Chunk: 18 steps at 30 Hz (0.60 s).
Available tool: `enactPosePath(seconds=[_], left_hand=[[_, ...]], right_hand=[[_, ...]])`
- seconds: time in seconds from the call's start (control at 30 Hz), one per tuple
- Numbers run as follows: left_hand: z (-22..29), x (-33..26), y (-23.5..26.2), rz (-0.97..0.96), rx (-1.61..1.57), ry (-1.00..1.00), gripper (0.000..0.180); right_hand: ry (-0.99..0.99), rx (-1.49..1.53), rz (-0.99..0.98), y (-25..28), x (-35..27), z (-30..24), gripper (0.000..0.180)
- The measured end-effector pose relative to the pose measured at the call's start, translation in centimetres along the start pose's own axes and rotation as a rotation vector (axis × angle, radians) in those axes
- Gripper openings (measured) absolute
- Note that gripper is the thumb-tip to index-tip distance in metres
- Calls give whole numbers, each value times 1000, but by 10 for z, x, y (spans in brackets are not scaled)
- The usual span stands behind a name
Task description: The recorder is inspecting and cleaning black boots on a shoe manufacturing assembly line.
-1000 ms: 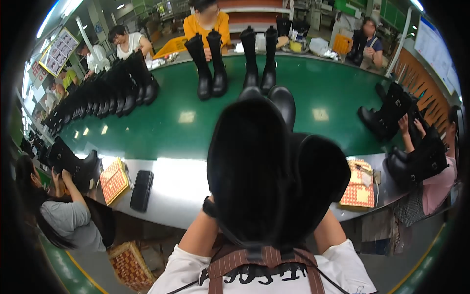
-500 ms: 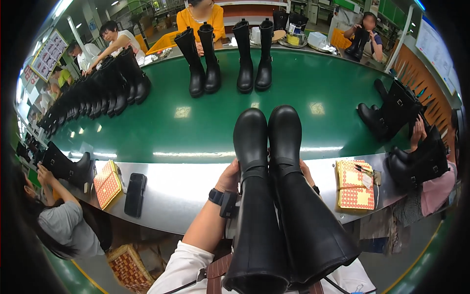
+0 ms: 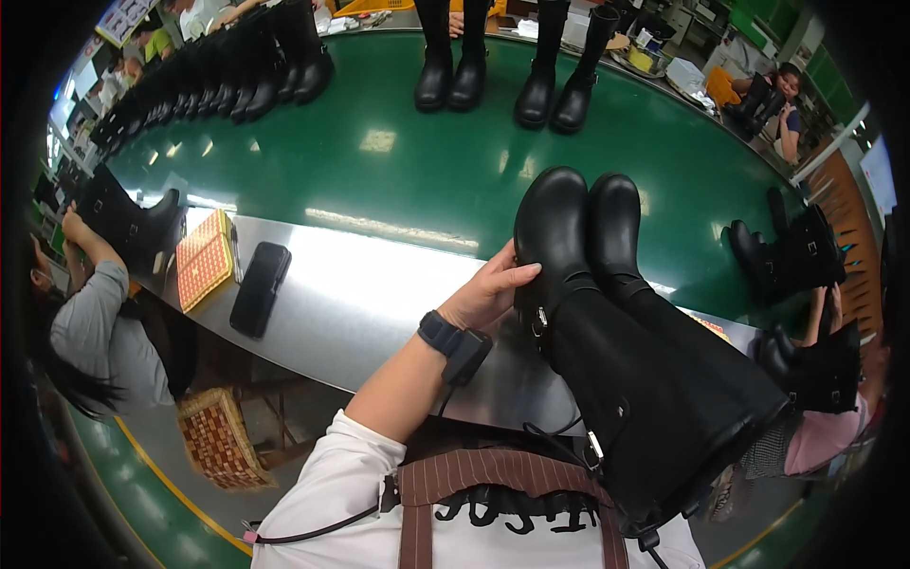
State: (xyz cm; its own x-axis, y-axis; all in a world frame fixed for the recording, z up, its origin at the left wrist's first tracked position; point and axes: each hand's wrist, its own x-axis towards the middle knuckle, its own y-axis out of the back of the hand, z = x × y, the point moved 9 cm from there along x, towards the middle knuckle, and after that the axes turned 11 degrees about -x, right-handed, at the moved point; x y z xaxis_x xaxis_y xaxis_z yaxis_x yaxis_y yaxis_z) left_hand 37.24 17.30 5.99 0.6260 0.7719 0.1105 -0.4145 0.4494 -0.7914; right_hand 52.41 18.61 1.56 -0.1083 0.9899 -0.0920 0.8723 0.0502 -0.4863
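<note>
A pair of tall black boots is held up in front of me, toes pointing away over the bench. The left boot (image 3: 607, 351) shows silver buckles at its ankle and near its top. Beside and touching it is the right boot (image 3: 616, 228), partly hidden behind it. My left hand (image 3: 488, 289) grips the left boot at the instep, thumb on its outer side and the other fingers partly out of sight. A dark band with a small box circles that wrist. My right hand does not show; the boots cover the area where it was.
A green table (image 3: 313, 171) curves ahead, with a metal ledge (image 3: 360, 284) nearer me. On the ledge lie a black phone (image 3: 261, 289) and a stack of yellow-red cards (image 3: 206, 261). Several boots (image 3: 227, 76) line the far left. Co-workers handle boots at both sides; a woven-seat chair (image 3: 223, 441) stands lower left.
The boots have swung right and tilted, so the left boot's buckled side now shows. My left hand has moved up and right with them. My right hand has dropped from sight. The view has turned.
</note>
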Motion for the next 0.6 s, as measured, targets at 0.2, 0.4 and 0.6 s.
enactPosePath(seconds=[0.2,0.4,0.6], left_hand=[[-9,2,17,200,-95,18,72],[-3,5,40,277,143,-43,82],[3,0,29,259,30,-37,64]], right_hand=[[33,-71,32,-12,21,-9,74],[76,-110,59,-18,45,-21,75],[78,-121,68,-20,49,-22,76]])
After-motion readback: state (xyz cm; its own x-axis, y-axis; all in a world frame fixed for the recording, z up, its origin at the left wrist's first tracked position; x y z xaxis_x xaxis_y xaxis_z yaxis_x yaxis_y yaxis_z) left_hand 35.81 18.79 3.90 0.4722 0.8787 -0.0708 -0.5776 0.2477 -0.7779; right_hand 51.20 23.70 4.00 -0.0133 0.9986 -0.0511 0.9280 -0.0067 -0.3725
